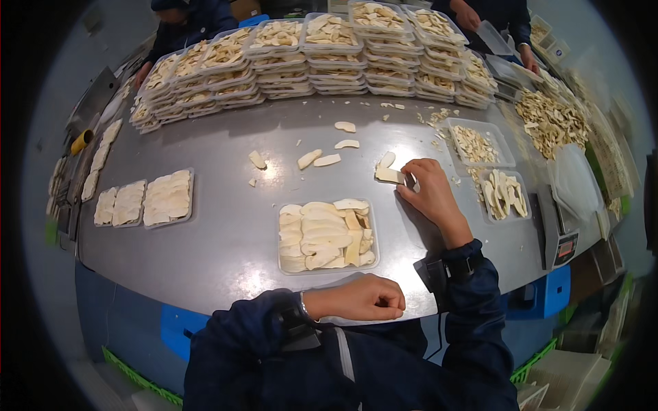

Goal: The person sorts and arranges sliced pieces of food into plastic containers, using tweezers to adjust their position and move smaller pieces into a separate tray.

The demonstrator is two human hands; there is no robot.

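My right hand [428,195] is at the right of the middle, fingertips and thumb closed round the end of a pale dried slice [389,175], beside another small slice [386,159]. My left hand [353,300] rests loosely curled, apparently empty, at the near edge. Just beyond it lies a clear tray [279,259] of flat, overlapping slices. A few loose slices [327,159] and crumbs are scattered above that tray. To the right sit a tray of curved slices [505,195] and a tray of small pieces [478,144].
Stacked trays [336,58] span the steel table's back, with co-workers' hands [529,61] beyond. Filled trays [166,196] sit left. At right are a scale [562,240], empty trays [574,179] and a slice pile [552,120]. Blue stools [552,291] show below.
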